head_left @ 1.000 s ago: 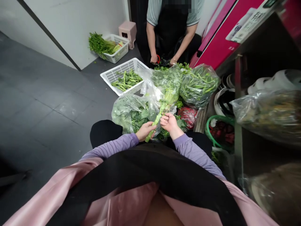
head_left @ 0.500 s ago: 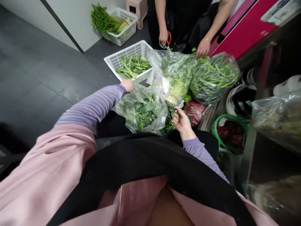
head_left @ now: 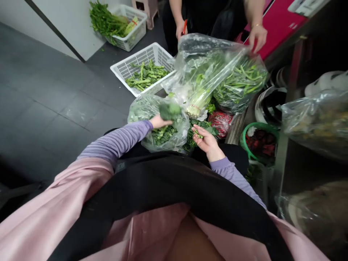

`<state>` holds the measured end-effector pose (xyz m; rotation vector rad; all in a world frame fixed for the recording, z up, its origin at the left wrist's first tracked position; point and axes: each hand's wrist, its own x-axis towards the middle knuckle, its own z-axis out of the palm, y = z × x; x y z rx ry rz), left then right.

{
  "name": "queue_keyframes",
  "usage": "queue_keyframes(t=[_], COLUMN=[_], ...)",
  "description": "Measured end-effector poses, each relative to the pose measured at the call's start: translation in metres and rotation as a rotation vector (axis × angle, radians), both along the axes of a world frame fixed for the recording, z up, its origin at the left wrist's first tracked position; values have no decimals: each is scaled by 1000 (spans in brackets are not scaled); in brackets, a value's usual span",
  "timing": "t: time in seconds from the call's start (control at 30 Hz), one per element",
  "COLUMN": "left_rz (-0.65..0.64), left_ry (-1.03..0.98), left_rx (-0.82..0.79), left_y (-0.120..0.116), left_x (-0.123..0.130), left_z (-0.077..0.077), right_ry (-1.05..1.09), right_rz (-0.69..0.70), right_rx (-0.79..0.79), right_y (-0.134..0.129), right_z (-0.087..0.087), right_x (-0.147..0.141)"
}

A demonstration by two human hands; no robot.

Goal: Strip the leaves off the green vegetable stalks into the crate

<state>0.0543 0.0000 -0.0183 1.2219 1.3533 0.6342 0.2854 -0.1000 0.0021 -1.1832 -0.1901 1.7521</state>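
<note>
My left hand is closed on a leafy green stalk, its broad dark leaf smeared by motion. Beneath it an open clear plastic bag holds more dark leafy greens. On the other side, my right hand has its fingers curled around small green sprigs, palm turned up. Loose leaves lie just beside it. Beyond the bag, a white slotted basket contains thick trimmed green stems.
Across from me a co-worker's hand lifts a clear bag of celery-like greens; the other holds something red-handled. A bag of green stalks, red bundle and green-rimmed basket sit right. Another basket stands behind.
My left hand has come back from the basket's near edge to above the bag, now with a leafy stalk. The co-worker's clear bag has been raised and spread.
</note>
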Motion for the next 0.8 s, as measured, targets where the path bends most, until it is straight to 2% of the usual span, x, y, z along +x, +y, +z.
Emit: queue_keyframes(t=[0.1, 0.17, 0.23, 0.3, 0.37, 0.43, 0.53, 0.63, 0.73, 0.8], left_rz=[22, 3, -115, -304, -459, -506, -517, -503, -400, -305], left_ry=[-81, -124, -219, -359, -490, -559, -541, -356, -100, 2], left_rx=[21, 21, -68, -222, -358, -416, -430, -322, -66, 115], left_y=[25, 22, 7, -15, -34, -48, -61, -72, -79, -83], left_x=[2, 10, 23, 35, 44, 49, 53, 55, 60, 64], left_z=[38, 52, 57, 56, 53, 51, 48, 41, 32, 27], right_ry=[-82, -156, -239, -305, -354, -443, -740, -1000, -1122, -1226], right_rz=[-9, 39, 108, 161, 146, 58, -124, -192, -163, -134], right_rx=[108, 175, 224, 259, 279, 279, 287, 281, 276, 285], right_y=[-1, 2, 7, 13, 19, 22, 22, 17, 11, 10], right_z=[2, 9, 19, 28, 31, 29, 18, 12, 13, 14], right_x=[-4, -10, -18, -24, -27, -25, -15, -5, -5, -7])
